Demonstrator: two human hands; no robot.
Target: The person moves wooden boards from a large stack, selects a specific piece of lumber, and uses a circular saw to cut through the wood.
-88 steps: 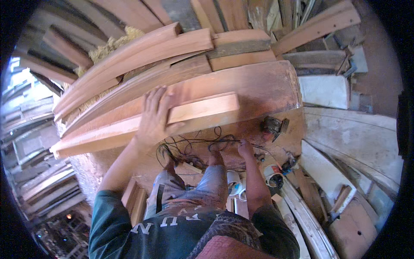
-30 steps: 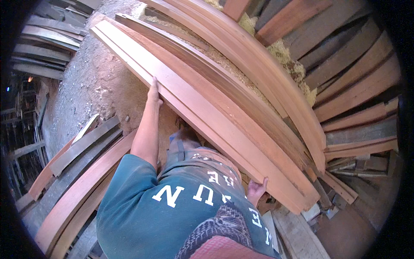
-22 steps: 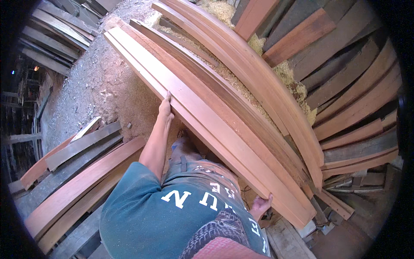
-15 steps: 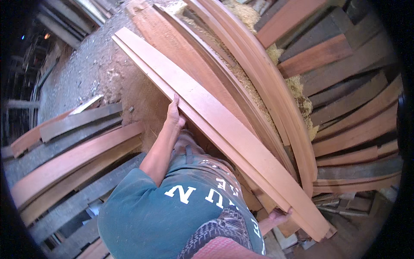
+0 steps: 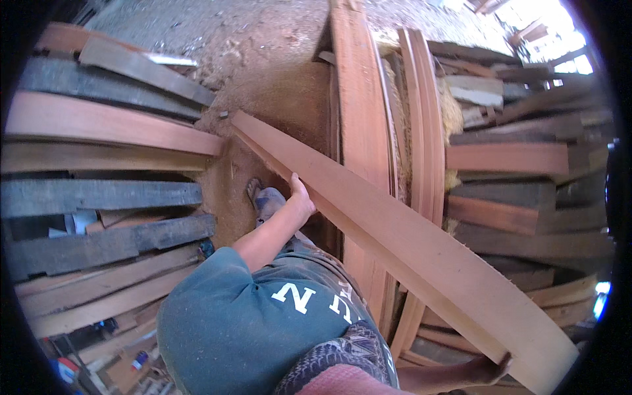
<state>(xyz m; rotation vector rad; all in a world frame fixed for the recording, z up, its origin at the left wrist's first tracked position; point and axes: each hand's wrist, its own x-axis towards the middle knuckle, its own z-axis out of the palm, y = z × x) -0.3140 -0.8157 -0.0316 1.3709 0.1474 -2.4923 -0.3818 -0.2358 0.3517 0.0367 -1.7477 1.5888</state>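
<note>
Dusty ground spreads toward 11 and 12 o'clock, with stacked timbers filling the side from 8 to 10 o'clock and a second pile of boards from 2 to 4 o'clock. Between them a broad reddish beam and a grooved beam run lengthwise from 12 toward 6 o'clock, the grooved one to the right of the other, with pale shavings along its outer side.

Across both beams lies the line of a long smooth plank, its long axis running from 10 to 4 o'clock, its broad face up and its slimmer-looking end toward 10. Whether it touches the beams beneath cannot be told.

The person's left hand grips the edge nearest the body, thumb up against it; the 10 o'clock end is close beyond it, while most of the length stretches away toward 4. The right hand is curled around the same edge farther down, its fingers partly hidden, and is much the nearer of the two to the 4 o'clock end. A foot shows toward 10 o'clock, below the plank's edge.
</note>
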